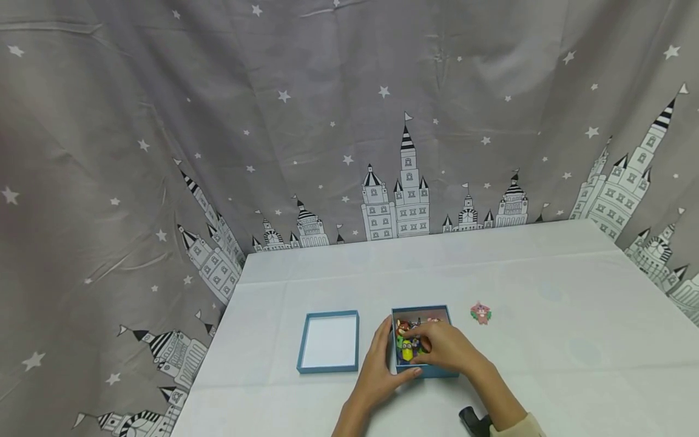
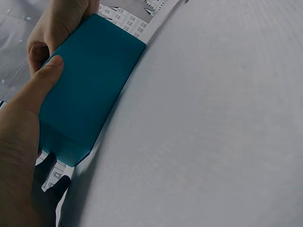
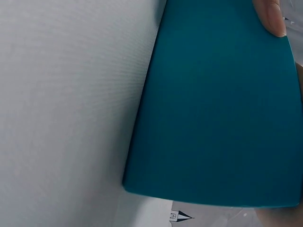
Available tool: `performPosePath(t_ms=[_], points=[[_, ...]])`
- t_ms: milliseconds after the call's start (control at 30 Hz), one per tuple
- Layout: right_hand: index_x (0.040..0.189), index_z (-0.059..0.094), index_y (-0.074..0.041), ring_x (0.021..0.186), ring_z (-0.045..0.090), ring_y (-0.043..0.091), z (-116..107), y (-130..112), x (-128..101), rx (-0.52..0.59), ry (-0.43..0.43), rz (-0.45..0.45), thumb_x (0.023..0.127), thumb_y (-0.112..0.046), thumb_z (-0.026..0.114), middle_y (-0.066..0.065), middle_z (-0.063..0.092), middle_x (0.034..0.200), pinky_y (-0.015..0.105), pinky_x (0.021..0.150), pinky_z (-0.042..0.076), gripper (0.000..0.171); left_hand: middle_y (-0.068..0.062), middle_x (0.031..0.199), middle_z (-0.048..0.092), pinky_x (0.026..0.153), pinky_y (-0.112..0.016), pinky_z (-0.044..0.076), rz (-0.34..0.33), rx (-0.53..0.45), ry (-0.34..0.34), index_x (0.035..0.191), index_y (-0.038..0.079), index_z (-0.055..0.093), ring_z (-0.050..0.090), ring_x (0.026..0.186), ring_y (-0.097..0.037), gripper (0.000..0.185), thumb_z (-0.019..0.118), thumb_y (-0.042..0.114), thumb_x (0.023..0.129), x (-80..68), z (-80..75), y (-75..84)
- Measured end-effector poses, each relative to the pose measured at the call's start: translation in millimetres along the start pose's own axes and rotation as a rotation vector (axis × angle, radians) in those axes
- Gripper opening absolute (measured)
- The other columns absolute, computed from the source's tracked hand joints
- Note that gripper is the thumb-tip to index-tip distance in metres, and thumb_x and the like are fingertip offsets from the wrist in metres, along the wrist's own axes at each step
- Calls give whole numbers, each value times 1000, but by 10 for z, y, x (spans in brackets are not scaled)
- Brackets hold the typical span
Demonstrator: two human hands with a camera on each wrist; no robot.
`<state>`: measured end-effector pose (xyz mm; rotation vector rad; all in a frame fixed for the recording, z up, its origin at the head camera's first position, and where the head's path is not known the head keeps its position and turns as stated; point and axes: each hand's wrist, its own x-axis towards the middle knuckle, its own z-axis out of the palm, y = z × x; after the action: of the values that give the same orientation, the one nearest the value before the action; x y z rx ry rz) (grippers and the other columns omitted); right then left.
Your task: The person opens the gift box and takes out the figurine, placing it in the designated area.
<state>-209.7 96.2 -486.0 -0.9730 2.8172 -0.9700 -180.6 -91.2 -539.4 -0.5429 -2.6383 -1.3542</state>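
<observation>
A small blue box point(image 1: 445, 371) full of several colourful toy figures point(image 1: 406, 349) sits on the white table near me. My left hand point(image 1: 389, 359) grips its left side, fingers along the wall and thumb along the near edge. In the left wrist view the thumb point(image 2: 46, 72) presses the teal box wall point(image 2: 92, 94). My right hand point(image 1: 431, 347) lies over the box with curled fingers reaching in among the toys; whether it pinches one is hidden. In the right wrist view the box wall point(image 3: 218, 109) fills the frame, with one fingertip point(image 3: 271, 16) at its top edge.
The box's blue lid point(image 1: 329, 366) lies upturned to the left of the box. A pink flower-shaped piece point(image 1: 480, 313) lies on the cloth to the right. A grey curtain with stars and castles point(image 1: 349, 121) hangs behind the table. A black object point(image 1: 472, 420) sits by my right wrist.
</observation>
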Motion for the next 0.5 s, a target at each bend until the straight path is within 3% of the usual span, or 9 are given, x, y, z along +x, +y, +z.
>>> performPosePath(t_ms=[500], points=[[108,71,-16,54,34,3,-6,-10,13,-101,-10,17,65,-36,82,-14,42,61,18,46,33,49,-8,151,21,106,-47,30,5,7,0,149,13,15,26,134,-28,104,70,56,72,10,-2,11]])
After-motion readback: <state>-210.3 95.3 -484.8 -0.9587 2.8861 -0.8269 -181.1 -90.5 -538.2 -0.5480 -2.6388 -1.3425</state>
